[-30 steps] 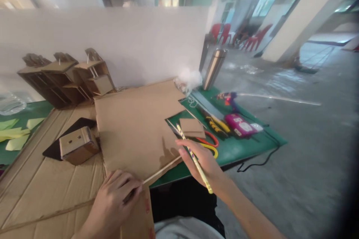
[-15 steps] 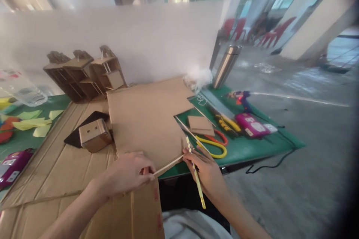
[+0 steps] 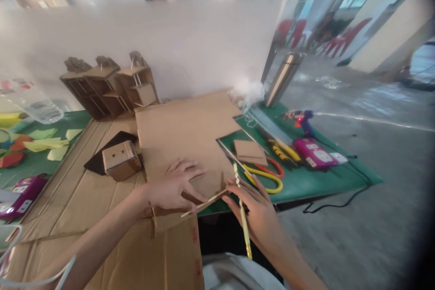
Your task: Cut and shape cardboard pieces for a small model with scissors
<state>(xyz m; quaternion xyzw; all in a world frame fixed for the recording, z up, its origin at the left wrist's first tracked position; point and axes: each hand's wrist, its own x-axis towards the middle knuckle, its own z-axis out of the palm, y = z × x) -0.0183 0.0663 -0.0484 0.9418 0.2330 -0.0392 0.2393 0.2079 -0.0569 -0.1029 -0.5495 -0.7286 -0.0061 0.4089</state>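
Observation:
My left hand (image 3: pixel 176 186) lies with fingers spread on a flat sheet of cardboard (image 3: pixel 183 136). Its thumb side touches a thin wooden stick (image 3: pixel 214 198) near the sheet's front edge. At the stick's other end, the fingertips of my right hand (image 3: pixel 253 201) pinch it. A patterned yellow pencil (image 3: pixel 245 231) is also held in the right hand, slanting across the fingers. Just beyond that hand are scissors with yellow and red handles (image 3: pixel 277 186), another thin stick (image 3: pixel 231 152) and small cardboard pieces (image 3: pixel 249 150).
Pliers (image 3: pixel 283 150), a magenta box (image 3: pixel 314 153), a glue gun (image 3: pixel 302 120) and a metal flask (image 3: pixel 284 79) stand or lie on the green table at right. Left are a small cardboard box (image 3: pixel 120 161), cardboard shelves (image 3: pixel 108 88) and a clear bottle (image 3: pixel 42 104).
My left hand has moved up from the stick's left end and spread its fingers on the cardboard. My right hand still holds the pencil and the stick. The view has shifted slightly.

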